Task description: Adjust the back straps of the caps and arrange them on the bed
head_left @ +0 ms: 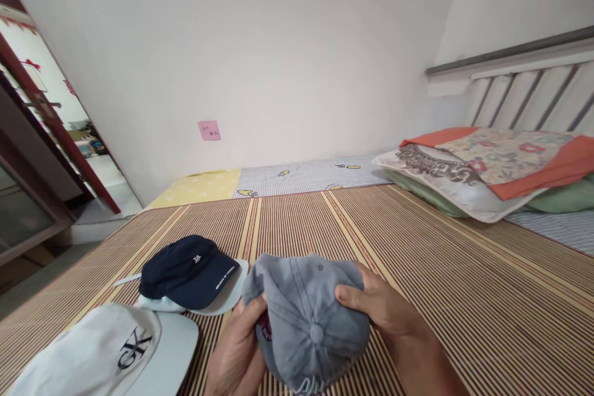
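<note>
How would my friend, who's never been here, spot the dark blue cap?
Find the big striped mat, then its near left part. Beyond the white cap, the dark blue cap lies over a pale brim. Small white letters mark it, and it's far darker than the white cap or the held gray cap.

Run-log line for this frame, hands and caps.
left hand: holds grey-blue cap | right hand: holds same cap, opposite side | nearby: navy cap, white cap | surface: striped mat
</note>
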Motion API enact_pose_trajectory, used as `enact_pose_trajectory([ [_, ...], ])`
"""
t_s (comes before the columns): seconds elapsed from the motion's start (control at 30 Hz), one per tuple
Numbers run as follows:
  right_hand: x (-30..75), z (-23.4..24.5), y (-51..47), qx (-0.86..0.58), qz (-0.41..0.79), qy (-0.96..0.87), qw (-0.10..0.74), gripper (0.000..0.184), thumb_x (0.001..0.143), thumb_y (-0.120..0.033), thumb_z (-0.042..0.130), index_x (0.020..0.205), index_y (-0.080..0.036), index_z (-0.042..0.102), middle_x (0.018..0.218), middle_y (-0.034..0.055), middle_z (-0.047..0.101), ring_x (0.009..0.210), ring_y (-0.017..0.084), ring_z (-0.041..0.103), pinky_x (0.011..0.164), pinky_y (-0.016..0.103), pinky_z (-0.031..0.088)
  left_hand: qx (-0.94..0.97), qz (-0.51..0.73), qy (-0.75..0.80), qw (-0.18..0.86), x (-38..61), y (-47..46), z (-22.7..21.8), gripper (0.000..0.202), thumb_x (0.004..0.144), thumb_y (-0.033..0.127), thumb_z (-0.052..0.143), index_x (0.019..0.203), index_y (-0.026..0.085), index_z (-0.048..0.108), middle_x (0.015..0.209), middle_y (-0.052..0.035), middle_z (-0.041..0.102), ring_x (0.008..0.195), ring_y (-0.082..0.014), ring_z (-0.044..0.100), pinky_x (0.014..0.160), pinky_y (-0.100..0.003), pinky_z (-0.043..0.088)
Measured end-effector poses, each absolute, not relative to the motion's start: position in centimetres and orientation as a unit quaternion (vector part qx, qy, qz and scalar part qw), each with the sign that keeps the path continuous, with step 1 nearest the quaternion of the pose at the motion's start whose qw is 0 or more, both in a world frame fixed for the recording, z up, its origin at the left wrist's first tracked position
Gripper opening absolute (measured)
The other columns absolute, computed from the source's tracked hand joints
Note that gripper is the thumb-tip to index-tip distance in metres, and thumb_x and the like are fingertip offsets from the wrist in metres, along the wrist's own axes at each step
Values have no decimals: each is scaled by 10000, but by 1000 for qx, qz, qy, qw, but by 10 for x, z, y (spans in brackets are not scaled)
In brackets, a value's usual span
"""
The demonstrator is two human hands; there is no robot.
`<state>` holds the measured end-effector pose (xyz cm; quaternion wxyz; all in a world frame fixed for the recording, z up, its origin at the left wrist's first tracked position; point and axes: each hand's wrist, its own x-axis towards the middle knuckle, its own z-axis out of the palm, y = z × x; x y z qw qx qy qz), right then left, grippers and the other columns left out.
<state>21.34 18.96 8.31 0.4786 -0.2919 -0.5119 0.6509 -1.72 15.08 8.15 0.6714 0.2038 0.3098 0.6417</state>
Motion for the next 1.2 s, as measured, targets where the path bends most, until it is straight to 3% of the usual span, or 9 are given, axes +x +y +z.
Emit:
enact_pose_trajectory([
  [0.23,197,94,194,-270,676,-455,514,338,798,-466,871,995,-202,800,962,87,810,962,258,767,959,427,587,180,648,299,677,-6,150,85,619,790,55,751,1366,265,668,1159,-69,815,1109,-298,762,1050,-397,573],
  [0.43,199,88,198,-303,668,-414,539,370,758,-453,910,1018,-215,796,993,75,818,943,248,773,975,431,579,173,638,307,684,-1,146,96,568,779,35,761,1305,242,708,1087,-61,828,1087,-285,769,1045,-384,573],
  [0.7,194,101,196,-290,645,-459,538,322,780,-481,882,918,-196,823,803,51,799,769,215,762,848,377,603,240,606,304,695,-8,145,86,384,807,362,870,1146,208,778,1162,-117,808,1227,-331,699,1129,-438,509],
  [0.87,195,103,196,-297,635,-460,544,364,745,-493,902,947,-201,823,850,58,810,796,222,762,856,381,597,249,597,330,688,-7,146,88,507,754,257,905,1230,198,744,1173,-136,802,1262,-354,676,1149,-463,487],
  [1.2,204,103,197,-331,607,-466,551,388,716,-504,923,981,-238,824,898,50,821,854,233,762,900,393,579,179,630,353,669,-3,150,95,386,843,227,836,1212,154,749,1183,-148,801,1199,-322,720,1100,-427,547],
])
